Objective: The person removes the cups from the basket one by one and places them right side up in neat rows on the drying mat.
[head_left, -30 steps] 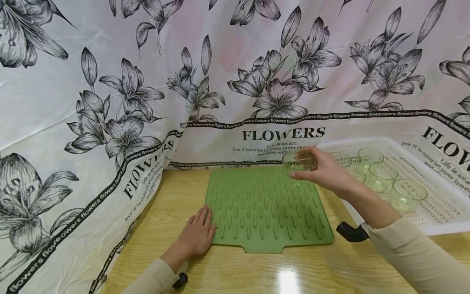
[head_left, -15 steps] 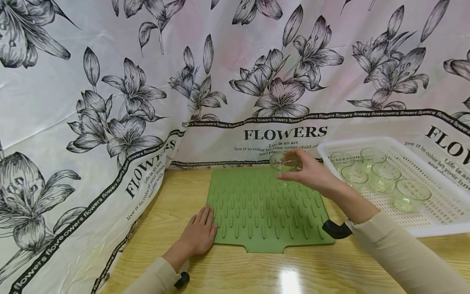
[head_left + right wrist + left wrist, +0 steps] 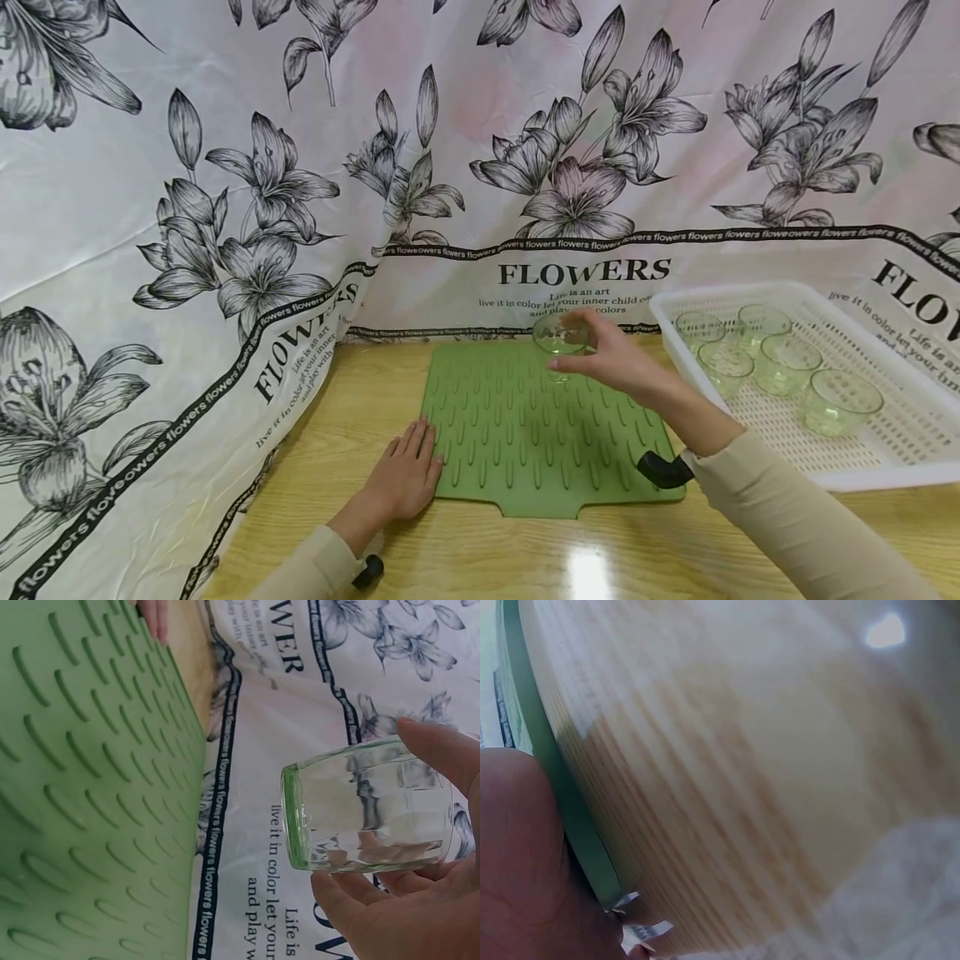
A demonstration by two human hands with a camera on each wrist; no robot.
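Observation:
A clear glass cup (image 3: 367,810) is gripped between the thumb and fingers of my right hand (image 3: 611,354). In the right wrist view the cup's base is apart from the green ribbed mat (image 3: 97,795), so it hangs above the mat's far part. My left hand (image 3: 408,475) lies flat with straight fingers at the mat's left edge, fingertips touching it. The left wrist view shows only part of that hand (image 3: 517,855) beside the mat's green edge (image 3: 577,817).
At the right stands a white perforated plastic basket (image 3: 900,467) with several glass cups (image 3: 842,404) in it. A floral-printed cloth (image 3: 420,292) hangs behind and to the left of the wooden table (image 3: 480,558).
My right hand has carried the glass cup leftward, away from the basket and over the mat. My left hand has stayed at the mat's left edge.

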